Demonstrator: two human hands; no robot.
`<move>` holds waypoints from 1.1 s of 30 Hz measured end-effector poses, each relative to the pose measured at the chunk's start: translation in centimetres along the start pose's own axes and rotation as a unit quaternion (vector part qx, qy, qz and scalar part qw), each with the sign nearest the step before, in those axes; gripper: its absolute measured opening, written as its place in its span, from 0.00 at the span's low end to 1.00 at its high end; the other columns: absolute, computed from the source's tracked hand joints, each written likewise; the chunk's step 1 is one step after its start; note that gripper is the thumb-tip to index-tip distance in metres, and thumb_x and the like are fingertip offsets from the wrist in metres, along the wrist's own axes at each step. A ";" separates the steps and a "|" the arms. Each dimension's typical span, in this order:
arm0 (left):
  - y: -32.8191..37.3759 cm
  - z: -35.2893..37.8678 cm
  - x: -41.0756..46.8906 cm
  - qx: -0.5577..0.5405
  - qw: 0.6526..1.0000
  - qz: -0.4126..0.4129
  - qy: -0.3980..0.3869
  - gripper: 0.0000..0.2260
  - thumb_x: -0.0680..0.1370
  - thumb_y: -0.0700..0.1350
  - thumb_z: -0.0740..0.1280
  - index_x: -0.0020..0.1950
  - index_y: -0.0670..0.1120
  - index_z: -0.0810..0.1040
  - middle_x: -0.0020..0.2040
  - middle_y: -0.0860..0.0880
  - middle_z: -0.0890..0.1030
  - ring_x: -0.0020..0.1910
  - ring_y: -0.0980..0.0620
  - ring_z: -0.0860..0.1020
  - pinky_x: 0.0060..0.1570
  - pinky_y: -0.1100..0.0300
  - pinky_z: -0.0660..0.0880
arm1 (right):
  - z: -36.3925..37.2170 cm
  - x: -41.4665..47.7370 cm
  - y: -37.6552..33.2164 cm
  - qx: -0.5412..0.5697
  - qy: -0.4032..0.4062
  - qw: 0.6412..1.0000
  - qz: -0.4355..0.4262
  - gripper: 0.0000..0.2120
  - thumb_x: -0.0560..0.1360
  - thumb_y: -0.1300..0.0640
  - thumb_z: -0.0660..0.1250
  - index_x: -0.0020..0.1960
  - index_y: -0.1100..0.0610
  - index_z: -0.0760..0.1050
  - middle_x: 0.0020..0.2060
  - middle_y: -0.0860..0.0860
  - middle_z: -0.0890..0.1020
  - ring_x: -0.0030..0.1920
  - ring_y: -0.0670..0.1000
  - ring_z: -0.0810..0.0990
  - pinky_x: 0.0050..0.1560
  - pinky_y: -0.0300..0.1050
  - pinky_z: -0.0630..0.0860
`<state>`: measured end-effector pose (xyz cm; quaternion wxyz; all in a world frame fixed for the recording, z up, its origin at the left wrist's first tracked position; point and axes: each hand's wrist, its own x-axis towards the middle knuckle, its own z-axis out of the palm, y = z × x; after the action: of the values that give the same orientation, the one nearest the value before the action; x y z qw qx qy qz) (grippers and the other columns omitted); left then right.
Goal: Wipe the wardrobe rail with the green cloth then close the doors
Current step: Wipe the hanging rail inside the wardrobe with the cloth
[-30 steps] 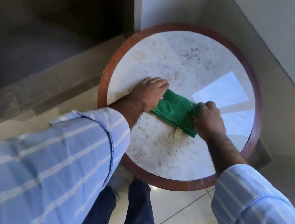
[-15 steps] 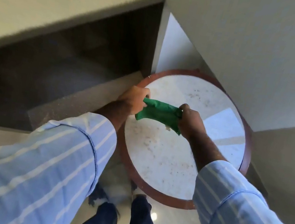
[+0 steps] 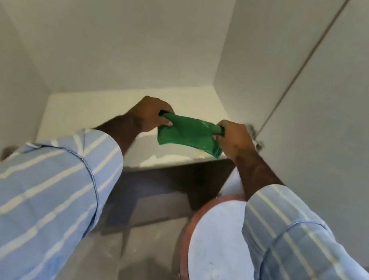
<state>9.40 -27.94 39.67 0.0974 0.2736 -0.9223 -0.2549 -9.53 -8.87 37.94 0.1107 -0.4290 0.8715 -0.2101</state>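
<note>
Cloth lifted clear of the table

Half a second back we had the cloth just above the round marble table; now we've raised it to the pale shelf, and the table has dropped to the lower right. Our left hand (image 3: 149,114) is curled shut, gripping the cloth's left end. Between our hands the green cloth (image 3: 189,133) hangs folded and stretched, held in the air in front of the shelf (image 3: 99,112). Our right hand (image 3: 232,140) is closed around the other end. Striped sleeves (image 3: 41,193) fill the foreground, with the round table (image 3: 214,256) below our right arm.
</note>
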 end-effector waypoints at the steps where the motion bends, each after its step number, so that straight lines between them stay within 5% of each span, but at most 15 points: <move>1: -0.1 -2.7 -0.1 -0.004 1.000 0.001 0.022 0.11 0.76 0.40 0.75 0.58 0.41 0.86 0.54 0.42 0.87 0.56 0.44 0.82 0.50 0.62 0.69 | -1.5 0.8 -2.2 0.005 0.013 1.000 -0.013 0.12 0.79 0.57 0.71 0.62 0.57 0.81 0.57 0.58 0.85 0.60 0.60 0.82 0.61 0.49 0.77; 9: 1.2 -22.7 -1.3 -0.077 0.971 0.002 0.226 0.12 0.74 0.41 0.77 0.57 0.42 0.85 0.53 0.43 0.86 0.53 0.45 0.83 0.53 0.58 0.77 | -12.9 6.1 -18.4 0.095 0.126 0.981 -0.112 0.12 0.77 0.61 0.69 0.59 0.58 0.80 0.52 0.54 0.83 0.49 0.53 0.77 0.48 0.41 0.70; 12: 1.8 -29.9 -1.8 -0.153 0.944 0.001 0.291 0.14 0.73 0.39 0.79 0.56 0.39 0.83 0.52 0.39 0.85 0.50 0.43 0.84 0.53 0.51 0.84 | -17.3 7.7 -25.1 0.137 0.167 0.962 -0.166 0.12 0.77 0.61 0.65 0.59 0.60 0.77 0.49 0.53 0.80 0.48 0.54 0.77 0.47 0.43 0.70; 18: 4.1 -44.5 -1.5 -0.259 0.877 0.073 0.399 0.10 0.74 0.38 0.78 0.52 0.42 0.82 0.52 0.38 0.86 0.50 0.43 0.87 0.50 0.52 0.85 | -27.4 10.7 -36.9 0.179 0.242 0.916 -0.264 0.15 0.77 0.63 0.65 0.63 0.59 0.71 0.52 0.54 0.78 0.50 0.56 0.79 0.43 0.42 0.73; 23: 7.5 -54.9 -1.0 -0.241 0.829 0.139 0.485 0.08 0.75 0.41 0.78 0.50 0.45 0.82 0.46 0.46 0.84 0.45 0.51 0.84 0.46 0.56 0.84 | -35.3 11.7 -44.1 0.227 0.344 0.831 -0.374 0.23 0.74 0.69 0.64 0.65 0.50 0.71 0.56 0.54 0.76 0.55 0.58 0.79 0.52 0.58 0.84; 27: 10.3 -62.1 -0.9 -0.222 0.778 0.188 0.557 0.17 0.75 0.41 0.78 0.59 0.34 0.82 0.51 0.42 0.83 0.48 0.46 0.84 0.48 0.54 0.85 | -40.8 12.5 -49.0 0.210 0.455 0.749 -0.434 0.16 0.74 0.69 0.65 0.58 0.53 0.76 0.59 0.53 0.76 0.53 0.51 0.75 0.56 0.53 0.82; 33: 14.7 -71.0 -1.0 -0.146 0.712 0.232 0.647 0.18 0.72 0.43 0.80 0.58 0.37 0.82 0.54 0.38 0.86 0.53 0.42 0.86 0.54 0.47 0.85 | -47.7 13.9 -55.1 0.176 0.531 0.683 -0.470 0.13 0.75 0.66 0.68 0.57 0.54 0.81 0.67 0.56 0.73 0.60 0.55 0.79 0.57 0.47 0.80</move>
<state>26.20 -46.42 107.71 0.7649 0.1319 -0.6197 -0.1163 2.90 -36.90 105.51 -0.4102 -0.5712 0.4157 -0.5767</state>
